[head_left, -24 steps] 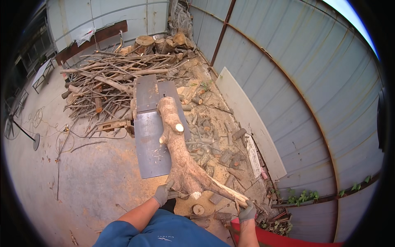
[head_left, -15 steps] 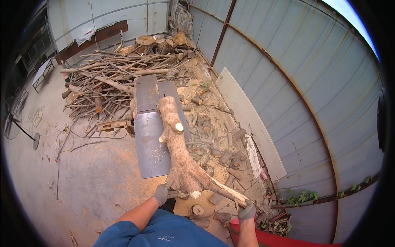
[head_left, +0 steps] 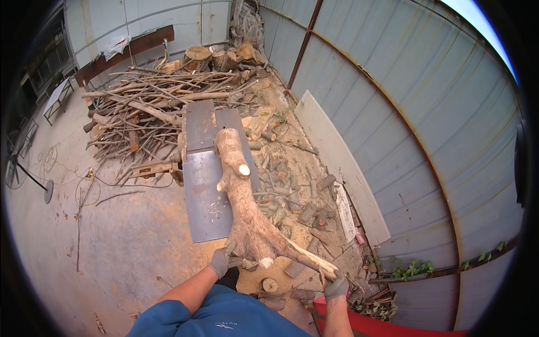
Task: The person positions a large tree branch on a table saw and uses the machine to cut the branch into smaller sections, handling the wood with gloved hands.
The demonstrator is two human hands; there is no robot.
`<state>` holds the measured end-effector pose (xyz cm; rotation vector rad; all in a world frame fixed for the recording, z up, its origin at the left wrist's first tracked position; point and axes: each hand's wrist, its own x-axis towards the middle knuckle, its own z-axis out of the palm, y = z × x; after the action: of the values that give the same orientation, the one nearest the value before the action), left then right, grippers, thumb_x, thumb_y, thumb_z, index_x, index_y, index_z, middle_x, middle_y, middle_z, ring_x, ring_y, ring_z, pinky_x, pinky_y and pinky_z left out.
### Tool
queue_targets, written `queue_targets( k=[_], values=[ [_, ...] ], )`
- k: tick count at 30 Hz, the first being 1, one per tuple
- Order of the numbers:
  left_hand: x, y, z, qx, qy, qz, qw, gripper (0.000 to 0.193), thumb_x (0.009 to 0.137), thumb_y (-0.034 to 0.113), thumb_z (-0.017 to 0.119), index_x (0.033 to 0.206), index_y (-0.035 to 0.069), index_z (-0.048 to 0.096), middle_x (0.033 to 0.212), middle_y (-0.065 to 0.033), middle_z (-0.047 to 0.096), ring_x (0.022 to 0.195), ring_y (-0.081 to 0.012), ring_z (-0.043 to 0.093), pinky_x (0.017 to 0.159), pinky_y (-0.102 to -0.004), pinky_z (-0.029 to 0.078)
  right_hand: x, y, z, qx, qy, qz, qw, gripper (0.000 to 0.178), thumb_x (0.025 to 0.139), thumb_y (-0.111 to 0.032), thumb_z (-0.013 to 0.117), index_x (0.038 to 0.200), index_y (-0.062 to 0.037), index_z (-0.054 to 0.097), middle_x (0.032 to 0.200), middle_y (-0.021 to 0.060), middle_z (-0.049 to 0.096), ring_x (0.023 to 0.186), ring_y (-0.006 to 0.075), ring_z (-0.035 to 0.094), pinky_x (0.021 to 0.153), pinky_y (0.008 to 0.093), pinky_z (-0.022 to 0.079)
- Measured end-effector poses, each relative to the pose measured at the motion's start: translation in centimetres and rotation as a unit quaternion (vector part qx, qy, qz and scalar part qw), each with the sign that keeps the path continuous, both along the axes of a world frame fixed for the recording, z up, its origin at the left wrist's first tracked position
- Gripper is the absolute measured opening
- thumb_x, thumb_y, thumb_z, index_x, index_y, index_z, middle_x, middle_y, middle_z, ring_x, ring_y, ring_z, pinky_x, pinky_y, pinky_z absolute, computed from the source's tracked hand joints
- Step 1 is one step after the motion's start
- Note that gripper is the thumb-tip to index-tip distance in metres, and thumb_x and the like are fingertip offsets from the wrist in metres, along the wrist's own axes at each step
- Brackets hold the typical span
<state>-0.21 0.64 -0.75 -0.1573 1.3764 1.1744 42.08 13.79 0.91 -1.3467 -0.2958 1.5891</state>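
Note:
A thick, crooked log (head_left: 242, 197) with light-coloured cut stubs lies lengthwise over a flat metal table (head_left: 206, 194). Its forked near end sticks out past the table's front edge toward me. My left hand (head_left: 221, 261), in a grey glove, grips the left side of that wide end, the fingers partly hidden beneath it. A long split branch (head_left: 306, 256) runs from the log to the right. Around the tip of this branch my gloved right hand (head_left: 337, 286) is closed.
Beyond the table to the left is a large pile of branches (head_left: 140, 115), with thick log rounds (head_left: 197, 56) behind. Short cut pieces (head_left: 309, 213) litter the ground right of the table. A pale board (head_left: 342, 168) leans by the metal wall (head_left: 415, 84). Cables and a stand fan (head_left: 48, 191) are at left.
The log has slid slightly away from me along the metal table. Both hands have kept their hold on it.

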Motion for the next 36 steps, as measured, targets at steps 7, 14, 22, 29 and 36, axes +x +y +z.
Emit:
queue_targets(
  k=[7,14,22,29,36],
  values=[
    [-0.3,-0.1,-1.1,0.032,0.003,-0.006,0.999,0.112,0.088,0.062,0.078,0.157,-0.012,0.029,0.149,-0.0353,0.045,0.109,-0.0438,0.071,0.09,-0.0488,0.063,-0.3,0.0,-0.5,0.017,-0.019,-0.012,1.0,0.039,0.096,-0.014,0.053,0.128,0.006,0.062,0.123,0.0259,0.067,0.108,0.0427,0.069,0.089,0.0515,0.062],
    [0.1,0.8,-0.3,-0.001,0.012,0.008,1.0,0.097,0.093,0.057,0.075,0.159,-0.003,0.036,0.153,-0.0273,0.048,0.111,-0.0414,0.071,0.095,-0.0479,0.061,0.3,0.7,-1.4,0.004,0.008,-0.026,1.0,0.04,0.095,-0.01,0.052,0.13,0.0082,0.06,0.123,0.0261,0.066,0.111,0.0435,0.068,0.095,0.0528,0.061],
    [-0.4,0.9,-0.2,0.009,-0.001,0.005,1.0,0.097,0.093,0.058,0.075,0.158,-0.003,0.037,0.157,-0.0256,0.044,0.111,-0.04,0.071,0.097,-0.0468,0.06,-0.7,0.9,-0.7,-0.017,0.009,-0.027,0.999,0.038,0.098,-0.016,0.053,0.129,0.0038,0.063,0.124,0.0252,0.067,0.108,0.0412,0.069,0.09,0.0497,0.063],
    [-0.9,0.1,0.6,0.02,-0.05,-0.017,0.998,0.1,0.092,0.058,0.076,0.159,-0.002,0.031,0.149,-0.0272,0.048,0.121,-0.0405,0.066,0.102,-0.0479,0.059,0.2,0.2,-1.2,0.03,-0.001,0.022,0.999,0.038,0.098,-0.013,0.052,0.131,0.0045,0.06,0.126,0.0259,0.066,0.11,0.0414,0.068,0.092,0.0506,0.062],
    [2.4,-5.0,-1.8,0.047,-0.094,-0.107,0.989,0.087,0.097,0.056,0.071,0.155,0.002,0.036,0.143,-0.0253,0.053,0.124,-0.04,0.066,0.104,-0.0494,0.058,5.7,-4.8,-0.1,0.034,-0.009,0.006,0.999,0.036,0.097,-0.013,0.052,0.128,0.0052,0.061,0.123,0.0256,0.066,0.108,0.0438,0.068,0.087,0.0543,0.062]
  ],
)
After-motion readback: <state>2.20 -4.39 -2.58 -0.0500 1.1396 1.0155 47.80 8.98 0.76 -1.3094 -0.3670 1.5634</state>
